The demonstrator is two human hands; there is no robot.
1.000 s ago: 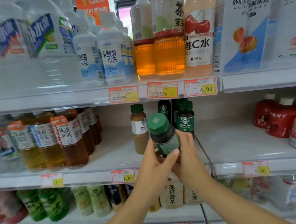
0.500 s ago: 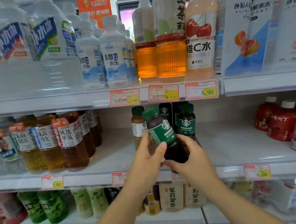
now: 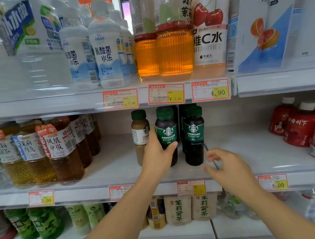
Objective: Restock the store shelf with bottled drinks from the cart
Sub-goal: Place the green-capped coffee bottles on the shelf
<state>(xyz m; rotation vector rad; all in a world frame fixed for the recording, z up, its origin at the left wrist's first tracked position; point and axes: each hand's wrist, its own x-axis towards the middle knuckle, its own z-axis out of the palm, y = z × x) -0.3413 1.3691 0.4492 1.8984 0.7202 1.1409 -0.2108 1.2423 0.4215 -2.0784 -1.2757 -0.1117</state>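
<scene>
Americano bottle (image 3: 166, 135) now upright on shelf (image 3: 108, 170), left hand (image 3: 158, 154) gripping it, right hand (image 3: 228, 167) released, open beside

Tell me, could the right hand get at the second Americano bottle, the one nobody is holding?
Probably yes. The right hand is open and empty, just right of that Americano bottle, at the shelf front with nothing between them. The left hand grips only the neighbouring bottle.

Bright, even store light falls from above, leaving only soft shadows under the shelf boards. The clear water bottles (image 3: 38, 58) at upper left are washed out and hazy. Wide-angle bending curves the shelf edge (image 3: 60, 105) and stretches the frame's corners. The right hand (image 3: 229, 168) is slightly motion-blurred; the centre price tags (image 3: 166, 94) stay fairly sharp.
</scene>
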